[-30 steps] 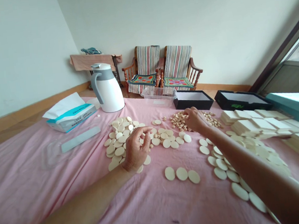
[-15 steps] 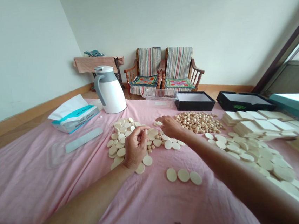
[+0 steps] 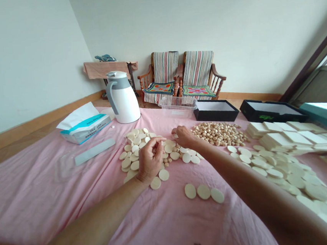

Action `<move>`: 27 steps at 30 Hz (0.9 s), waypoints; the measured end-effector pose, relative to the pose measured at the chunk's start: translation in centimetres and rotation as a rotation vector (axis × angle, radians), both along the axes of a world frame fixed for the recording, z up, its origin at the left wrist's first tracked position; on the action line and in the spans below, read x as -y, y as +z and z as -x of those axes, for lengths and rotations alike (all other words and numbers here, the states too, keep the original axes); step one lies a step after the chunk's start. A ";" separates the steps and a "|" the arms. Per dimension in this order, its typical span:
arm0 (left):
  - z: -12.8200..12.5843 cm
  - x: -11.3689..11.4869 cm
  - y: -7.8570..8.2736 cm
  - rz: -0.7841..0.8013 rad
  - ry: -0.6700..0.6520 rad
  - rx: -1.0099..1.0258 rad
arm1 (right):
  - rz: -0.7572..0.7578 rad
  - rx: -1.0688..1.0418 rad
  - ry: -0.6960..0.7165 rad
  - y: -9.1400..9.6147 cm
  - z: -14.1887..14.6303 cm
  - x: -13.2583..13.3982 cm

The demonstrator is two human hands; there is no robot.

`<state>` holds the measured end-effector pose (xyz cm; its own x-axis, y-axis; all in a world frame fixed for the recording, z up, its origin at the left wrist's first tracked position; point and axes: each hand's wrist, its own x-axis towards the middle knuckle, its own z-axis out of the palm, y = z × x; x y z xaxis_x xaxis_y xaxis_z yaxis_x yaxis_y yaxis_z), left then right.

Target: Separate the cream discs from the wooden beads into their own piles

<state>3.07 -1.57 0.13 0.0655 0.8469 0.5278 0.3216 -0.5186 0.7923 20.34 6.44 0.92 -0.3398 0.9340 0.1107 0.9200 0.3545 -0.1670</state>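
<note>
The left hand is curled, with thumb and forefinger pinched together just above the disc pile; whether it grips anything small cannot be determined. The right hand is half open, fingertips lowered at the far edge of the same pile, with no held item visible. Directly right of the right hand lies a heap of small round pieces. Three discs sit apart, nearer the person. More discs spread farther right, beside stacked white blocks. All rest on a pink sheet. Beyond the hands are a white carafe, a tissue box, a clear tub and a black box. Two striped wooden chairs stand against the far wall.
</note>
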 end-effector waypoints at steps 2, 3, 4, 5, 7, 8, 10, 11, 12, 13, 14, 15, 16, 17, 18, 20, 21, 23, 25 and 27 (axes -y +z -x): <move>0.0 0.0 0.0 -0.003 0.006 -0.008 | -0.013 -0.028 0.001 0.5 -0.3 0.3; 0.0 -0.1 -0.1 -0.005 0.011 -0.010 | -0.023 -0.043 -0.002 0.8 -0.4 0.7; 0.0 -0.1 -0.1 -0.005 0.018 -0.012 | -0.036 -0.058 -0.006 1.3 -0.6 1.1; 0.0 -0.1 -0.1 -0.006 0.025 -0.015 | -0.051 -0.070 -0.009 1.8 -0.9 1.7; 0.0 -0.1 -0.2 -0.006 0.037 -0.020 | -0.058 -0.106 0.033 3.0 -1.4 3.4; 0.0 -0.1 -0.2 -0.005 0.040 -0.022 | -0.036 -0.128 0.089 3.7 -1.8 4.4; 0.0 -0.2 -0.2 -0.005 0.044 -0.024 | 0.113 -0.209 0.305 4.9 -2.5 6.5; -0.1 -0.2 -0.3 -0.005 0.045 -0.026 | 0.200 -0.249 0.398 5.3 -2.8 7.4; -0.1 -0.2 -0.3 -0.004 0.046 -0.028 | 0.280 -0.290 0.472 5.7 -3.1 8.0; -0.1 -0.2 -0.3 -0.004 0.047 -0.030 | 0.337 -0.325 0.515 5.9 -3.3 8.3; -0.1 -0.2 -0.3 -0.003 0.047 -0.033 | 0.356 -0.360 0.519 6.0 -3.5 8.3; -0.1 -0.2 -0.2 -0.003 0.045 -0.032 | 0.334 -0.385 0.488 5.8 -3.6 7.9; -0.1 -0.1 -0.2 -0.004 0.044 -0.029 | 0.273 -0.392 0.427 5.5 -3.7 7.3; -0.1 -0.1 -0.2 -0.005 0.043 -0.024 | 0.186 -0.377 0.343 5.0 -3.6 6.4; -0.1 -0.1 -0.1 -0.007 0.043 -0.018 | 0.087 -0.341 0.245 4.5 -3.5 5.4; -0.1 0.0 0.0 -0.012 0.046 -0.008 | -0.046 -0.227 0.103 3.1 -3.1 3.3; -0.1 -0.1 0.0 -0.014 0.046 -0.005 | -0.067 -0.185 0.071 2.3 -2.9 2.3; 0.0 -0.1 0.0 -0.013 0.042 -0.004 | -0.063 -0.146 0.056 1.0 -2.2 0.9; 0.2 -0.2 0.0 -0.007 0.034 -0.003 | -0.047 -0.134 0.068 -0.1 -1.6 0.0; 0.3 -0.2 -0.1 0.000 0.026 -0.006 | -0.036 -0.121 0.078 -0.8 -1.1 -0.4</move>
<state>2.81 -1.34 0.07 0.0468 0.8485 0.5271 0.3395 -0.5098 0.7905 21.43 6.89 0.12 -0.3936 0.8998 0.1883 0.8631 0.4322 -0.2613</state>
